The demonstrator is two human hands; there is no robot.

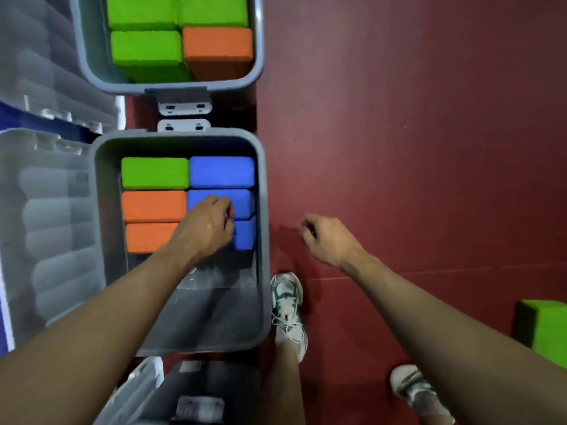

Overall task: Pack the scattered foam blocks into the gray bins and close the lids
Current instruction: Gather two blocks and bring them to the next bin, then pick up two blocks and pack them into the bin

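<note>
The middle gray bin (211,317) stands open and holds a green block (155,173), two orange blocks (153,205) and three blue blocks (221,172) in two rows. My left hand (207,227) reaches into this bin, fingers curled over the edge of the nearest blue block (245,233), which it partly hides. My right hand (329,237) hovers over the red floor to the right of the bin, fingers loosely curled, holding nothing. A loose green block (543,328) lies on the floor at the right edge.
A farther gray bin (92,59) holds green blocks and an orange block (217,46). Clear lids (58,240) hang open to the left. A third bin (211,384) sits at the bottom. My two feet in white shoes (288,311) stand on the red floor (414,133).
</note>
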